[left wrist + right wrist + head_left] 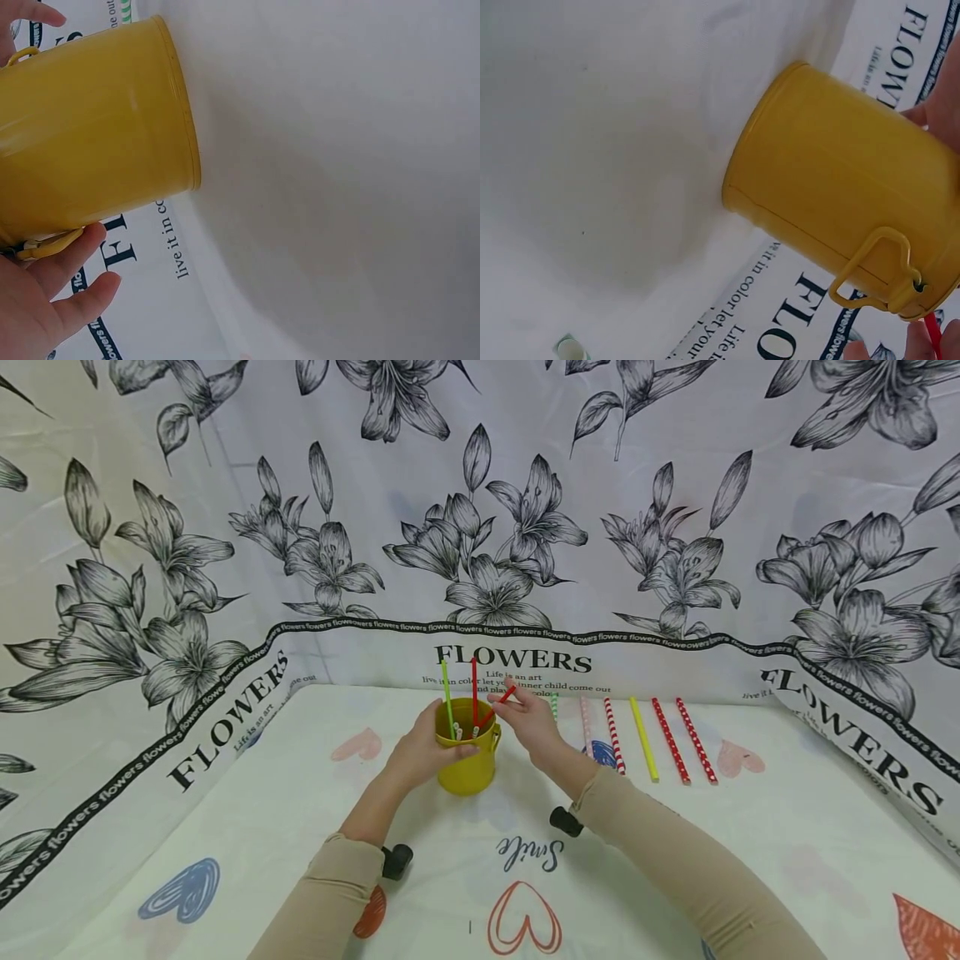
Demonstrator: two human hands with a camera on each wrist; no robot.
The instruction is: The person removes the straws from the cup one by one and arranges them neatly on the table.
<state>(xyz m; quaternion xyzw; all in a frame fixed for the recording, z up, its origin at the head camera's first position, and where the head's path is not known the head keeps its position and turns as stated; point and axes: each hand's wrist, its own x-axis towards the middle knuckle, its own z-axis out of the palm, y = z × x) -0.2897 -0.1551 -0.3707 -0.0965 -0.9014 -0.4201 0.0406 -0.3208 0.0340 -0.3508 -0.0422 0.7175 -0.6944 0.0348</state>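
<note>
In the head view a yellow metal bucket (467, 774) stands upright at mid-table. My left hand (422, 750) grips its left side, thumb across the near rim. Above the right rim, my right hand (531, 720) pinches a red straw (507, 695), whose lower end slants into the bucket. A green straw (447, 693) and another red straw (474, 689) stick up from inside; small white ends show lower down. The left wrist view has the bucket (97, 127) with left fingers (82, 300) by a handle lug. Part of the red straw (933, 334) shows in the right wrist view.
Right of the bucket lie several straws in a row: green-striped (554, 707), pale pink (586, 718), red-striped (614, 735), plain yellow (643, 739) and two red dotted ones, such as the dotted straw (696, 739). A flower-printed curtain (525, 610) closes off the back.
</note>
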